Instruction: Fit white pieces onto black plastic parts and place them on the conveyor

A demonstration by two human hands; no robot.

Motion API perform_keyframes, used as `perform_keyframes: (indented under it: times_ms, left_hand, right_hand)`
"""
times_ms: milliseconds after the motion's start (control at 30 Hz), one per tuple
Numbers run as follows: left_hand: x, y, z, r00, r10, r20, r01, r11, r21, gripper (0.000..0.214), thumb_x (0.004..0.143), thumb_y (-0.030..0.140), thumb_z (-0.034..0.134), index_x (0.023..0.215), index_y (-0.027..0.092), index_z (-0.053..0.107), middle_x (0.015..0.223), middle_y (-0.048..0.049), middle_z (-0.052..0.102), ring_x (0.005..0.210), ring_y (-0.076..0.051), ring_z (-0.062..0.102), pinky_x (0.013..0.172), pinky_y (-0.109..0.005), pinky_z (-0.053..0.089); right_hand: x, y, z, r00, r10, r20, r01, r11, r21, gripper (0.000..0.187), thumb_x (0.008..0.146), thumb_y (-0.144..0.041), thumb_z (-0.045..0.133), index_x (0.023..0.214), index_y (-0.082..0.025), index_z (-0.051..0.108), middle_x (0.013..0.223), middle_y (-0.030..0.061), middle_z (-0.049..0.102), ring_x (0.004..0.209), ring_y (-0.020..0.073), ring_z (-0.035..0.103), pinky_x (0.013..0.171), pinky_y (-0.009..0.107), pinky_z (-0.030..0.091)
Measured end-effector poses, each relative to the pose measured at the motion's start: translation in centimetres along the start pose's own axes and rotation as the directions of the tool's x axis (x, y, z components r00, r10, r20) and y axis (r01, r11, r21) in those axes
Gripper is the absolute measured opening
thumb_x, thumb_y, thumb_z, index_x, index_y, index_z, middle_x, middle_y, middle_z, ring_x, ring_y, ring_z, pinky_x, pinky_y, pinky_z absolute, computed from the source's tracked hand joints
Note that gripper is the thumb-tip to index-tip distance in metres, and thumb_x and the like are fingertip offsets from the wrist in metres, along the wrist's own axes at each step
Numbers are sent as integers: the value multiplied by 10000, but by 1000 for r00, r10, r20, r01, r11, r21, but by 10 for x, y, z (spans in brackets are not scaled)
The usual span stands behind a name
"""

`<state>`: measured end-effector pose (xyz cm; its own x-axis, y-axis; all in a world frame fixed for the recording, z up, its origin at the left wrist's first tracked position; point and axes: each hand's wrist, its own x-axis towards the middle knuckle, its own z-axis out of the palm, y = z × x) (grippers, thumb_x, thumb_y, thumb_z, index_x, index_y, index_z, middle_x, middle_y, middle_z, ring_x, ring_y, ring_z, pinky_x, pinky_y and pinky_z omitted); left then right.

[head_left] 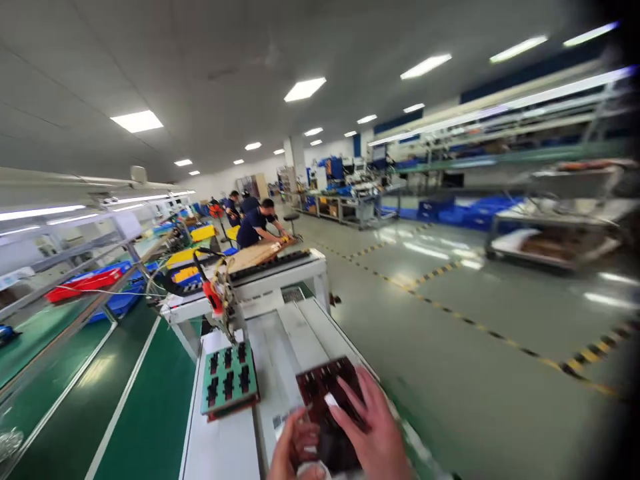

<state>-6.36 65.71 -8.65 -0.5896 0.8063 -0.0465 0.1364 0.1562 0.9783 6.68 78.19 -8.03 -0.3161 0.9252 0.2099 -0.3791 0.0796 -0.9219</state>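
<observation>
Though blurred, the fixture (332, 430) looks maroon — probably.

Labels, lettering — none legible.

On the near counter (220, 450), one tray (230, 404) sat left; another tray (334, 437) lay right, beneath the right hand (370, 421), with the left hand (296, 441) at its left edge. A tool (213, 297) stood just beyond the left tray, a person (251, 230) farther back. Floor (425, 360) stretched right, toward a far cart (555, 227).
</observation>
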Motion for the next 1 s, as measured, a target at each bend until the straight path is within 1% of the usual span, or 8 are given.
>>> perform_keyframes:
  times_ms: [133, 267, 433, 500, 667, 733, 833, 1000]
  left_hand:
    - [-11, 5, -17, 966, 91, 244, 15, 916, -402, 1010, 673, 630, 917, 1486, 239, 463, 1116, -156, 726, 984, -311, 711, 838, -397, 552]
    - [-20, 18, -31, 956, 64, 288, 91, 864, -495, 961, 702, 517, 944, 1497, 252, 472, 1062, -129, 736, 923, -280, 717, 802, -357, 563]
    - [-35, 32, -36, 935, -97, 340, 309, 689, -655, 1045, 622, 489, 998, 1521, 352, 485, 1500, -134, 556, 1235, -383, 645, 892, -378, 596]
    - [-38, 37, -40, 927, -99, 361, 330, 672, -663, 1115, 648, 471, 990, 1582, 356, 393, 1526, -148, 530, 1324, -410, 581, 924, -401, 598]
    - [-35, 41, -52, 974, 33, 224, 105, 811, -575, 1098, 712, 371, 964, 1606, 352, 326, 1444, -144, 559, 1273, -355, 596, 940, -363, 585]
    - [-35, 41, -56, 981, 125, 147, -46, 892, -451, 993, 806, 351, 892, 1608, 325, 308, 1447, -168, 527, 1309, -352, 548, 900, -336, 586]
    - [-37, 43, -60, 975, 204, 87, -177, 953, -247, 844, 941, 328, 740, 1614, 358, 231, 1481, -174, 466, 1369, -339, 468, 841, -319, 589]
    - [-42, 46, -62, 968, 221, 115, -198, 963, -181, 845, 935, 196, 675, 1601, 419, 205, 1480, -118, 460, 1382, -315, 473, 931, -366, 591]
  right_hand:
    - [-8, -40, 34, 995, 99, 24, -102, 968, 229, 762, 910, -404, 809, 1527, -323, 369, 1714, 154, 152, 1407, 384, 495, 1018, 449, 612]
    - [-14, -56, 48, 988, 141, 67, -154, 947, 281, 706, 915, -340, 810, 1494, -329, 407, 1712, 136, 170, 1434, 373, 463, 1100, 483, 543]
    - [-26, -54, 48, 984, 110, 143, -147, 949, 280, 630, 993, -328, 721, 1513, -374, 369, 1708, 84, 195, 1466, 308, 432, 1114, 416, 530]
    - [-30, -53, 48, 985, 35, 166, -71, 974, 214, 610, 1044, -328, 636, 1561, -389, 317, 1713, 67, 179, 1501, 295, 375, 1099, 392, 539]
    - [-37, -58, 41, 992, -112, 61, 111, 994, 18, 649, 1067, -309, 580, 1612, -413, 244, 1714, 41, 167, 1471, 297, 412, 1103, 423, 525]
    - [-41, -64, 36, 997, -71, 40, 68, 995, 68, 633, 1061, -336, 596, 1595, -431, 271, 1712, 43, 175, 1397, 292, 477, 972, 392, 586]
    - [-48, -72, 33, 988, 62, 143, -91, 975, 203, 690, 1028, -377, 646, 1590, -474, 258, 1720, 38, 153, 1287, 291, 510, 752, 357, 598]
    - [-62, -64, 42, 941, 190, 279, -235, 962, 137, 799, 984, -386, 672, 1617, -466, 190, 1723, 26, 132, 1389, 296, 428, 866, 385, 573]
